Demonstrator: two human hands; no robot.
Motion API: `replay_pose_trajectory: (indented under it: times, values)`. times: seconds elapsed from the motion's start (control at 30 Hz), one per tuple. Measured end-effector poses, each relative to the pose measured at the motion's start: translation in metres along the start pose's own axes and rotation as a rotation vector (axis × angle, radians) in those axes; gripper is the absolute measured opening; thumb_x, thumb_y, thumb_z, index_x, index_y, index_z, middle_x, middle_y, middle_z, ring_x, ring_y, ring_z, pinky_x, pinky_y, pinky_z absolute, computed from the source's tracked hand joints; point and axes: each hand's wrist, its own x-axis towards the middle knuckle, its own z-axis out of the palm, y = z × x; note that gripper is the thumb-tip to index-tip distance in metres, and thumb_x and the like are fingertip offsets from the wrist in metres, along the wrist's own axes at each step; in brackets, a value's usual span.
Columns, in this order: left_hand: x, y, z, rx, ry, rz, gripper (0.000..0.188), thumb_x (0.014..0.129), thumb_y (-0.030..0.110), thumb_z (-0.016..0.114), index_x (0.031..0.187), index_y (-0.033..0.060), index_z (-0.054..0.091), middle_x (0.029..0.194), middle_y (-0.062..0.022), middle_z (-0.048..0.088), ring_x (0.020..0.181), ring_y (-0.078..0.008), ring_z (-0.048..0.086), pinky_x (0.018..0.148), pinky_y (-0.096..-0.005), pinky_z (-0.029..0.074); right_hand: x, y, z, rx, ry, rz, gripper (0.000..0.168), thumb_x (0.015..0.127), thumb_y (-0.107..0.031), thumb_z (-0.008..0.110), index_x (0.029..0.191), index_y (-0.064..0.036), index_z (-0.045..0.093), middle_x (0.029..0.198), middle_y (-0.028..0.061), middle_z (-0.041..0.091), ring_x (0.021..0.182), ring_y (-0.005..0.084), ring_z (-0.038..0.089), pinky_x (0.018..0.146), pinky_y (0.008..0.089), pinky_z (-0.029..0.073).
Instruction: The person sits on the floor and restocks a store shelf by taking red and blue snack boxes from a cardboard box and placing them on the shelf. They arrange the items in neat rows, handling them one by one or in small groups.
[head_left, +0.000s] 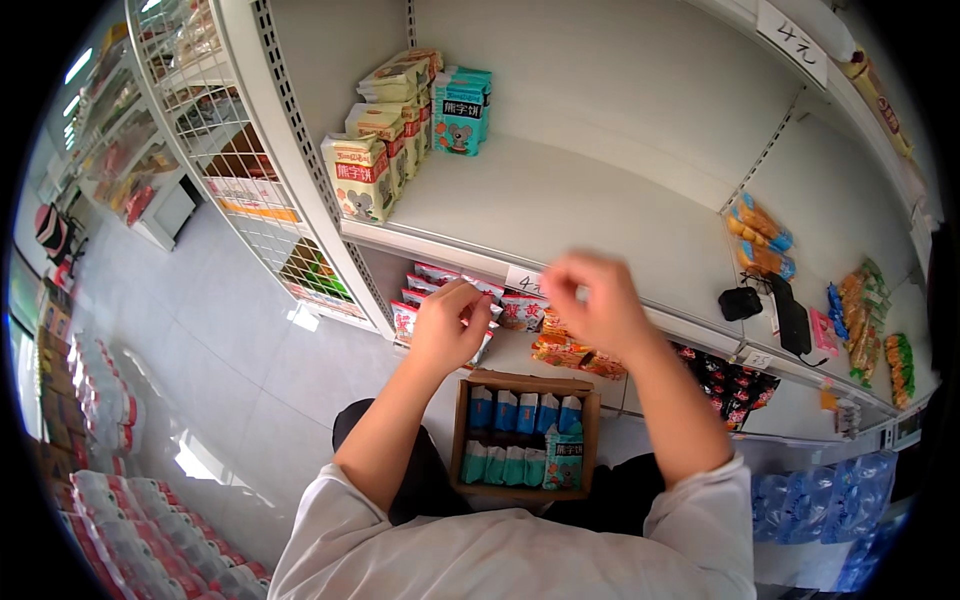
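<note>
My left hand (452, 324) is raised over the lower shelf, its fingers curled in and nothing visible in them. To its right my right hand (596, 304) is blurred before the shelf edge; its fingers bend towards the thumb, and I cannot tell how closed they are. Between my knees stands an open cardboard box (462, 450) with a row of blue packs (527, 412) and a row of teal packs. One teal biscuit pack (564, 457) lies face up at the box's right. On the shelf (570, 195), cream biscuit packs (360, 176) stand at the left beside teal packs (459, 112).
Below the shelf edge lie red-and-white snack bags (521, 311) and orange packs (562, 351). A price card (523, 280) hangs on the edge. Rightward on the shelf are a black device (789, 319) with a cable and bagged breads (761, 232). Bottled water (817, 499) stands lower right.
</note>
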Motion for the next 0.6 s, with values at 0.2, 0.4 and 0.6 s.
replay_pose_trajectory:
  times: [0.2,0.4,0.6]
  values:
    - [-0.011,-0.032,0.024,-0.004,-0.043,0.179,0.023,0.084,0.003,0.072,0.067,0.0017,0.057,0.066,-0.0126,0.057,0.056,-0.0321,0.058,0.051,-0.0405,0.045,0.196,0.085,0.005,-0.164,0.159,0.034,0.055,0.085,-0.022,0.080,0.133,-0.006,0.059,0.134,0.0199,0.063,0.112,0.0331,0.068,0.092,0.0428,0.057]
    - [-0.008,-0.015,0.025,-0.109,-0.034,0.208,0.025,0.081,0.000,0.072,0.064,0.0041,0.054,0.062,-0.0097,0.053,0.052,-0.0300,0.055,0.047,-0.0399,0.042,0.294,0.142,0.030,-0.255,0.142,0.099,0.078,0.077,-0.030,0.090,0.145,-0.011,0.056,0.149,0.0240,0.050,0.134,0.0386,0.055,0.106,0.0474,0.051]
    - [-0.008,-0.016,0.023,-0.086,-0.059,0.209,0.026,0.080,0.000,0.072,0.064,0.0042,0.053,0.060,-0.0083,0.050,0.049,-0.0285,0.052,0.045,-0.0399,0.040,0.307,0.150,0.056,-0.548,0.119,0.130,0.076,0.073,-0.034,0.090,0.140,-0.013,0.062,0.139,0.0245,0.052,0.128,0.0423,0.055,0.109,0.0463,0.049]
